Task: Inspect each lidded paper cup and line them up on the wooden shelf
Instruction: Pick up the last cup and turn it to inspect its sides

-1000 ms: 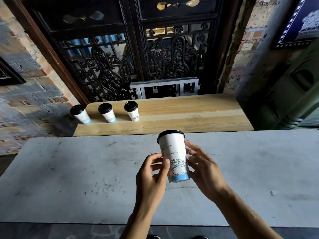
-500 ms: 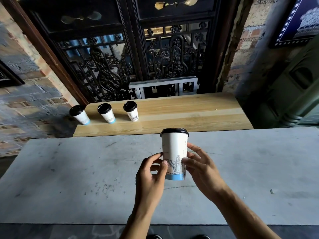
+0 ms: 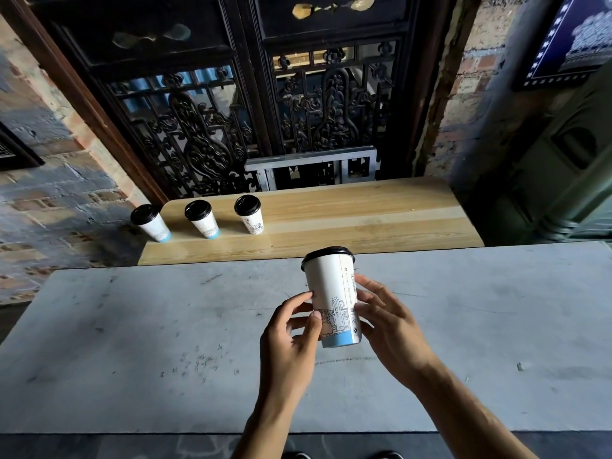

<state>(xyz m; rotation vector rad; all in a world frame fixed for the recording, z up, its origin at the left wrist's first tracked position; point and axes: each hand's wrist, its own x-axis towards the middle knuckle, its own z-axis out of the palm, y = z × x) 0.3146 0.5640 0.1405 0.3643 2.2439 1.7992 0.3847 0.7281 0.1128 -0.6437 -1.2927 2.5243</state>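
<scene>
A white paper cup [image 3: 332, 293] with a black lid, a line drawing and a blue band at its base is held upright above the grey table [image 3: 132, 342]. My left hand [image 3: 291, 339] pinches its lower left side and my right hand [image 3: 387, 323] grips its lower right side. Three more lidded cups stand in a row at the left end of the wooden shelf [image 3: 364, 220]: the left cup [image 3: 150, 223], the middle cup [image 3: 202, 219] and the right cup [image 3: 250, 215].
Behind the shelf rises a dark carved lattice door [image 3: 251, 111] with a grey metal frame [image 3: 311, 165] at its foot. Brick walls flank both sides. A dark green cabinet [image 3: 569, 154] stands at the right.
The cup has been turned in my hands, so its seam and a different part of the drawing now face me. It stays over the table at about the same height.
</scene>
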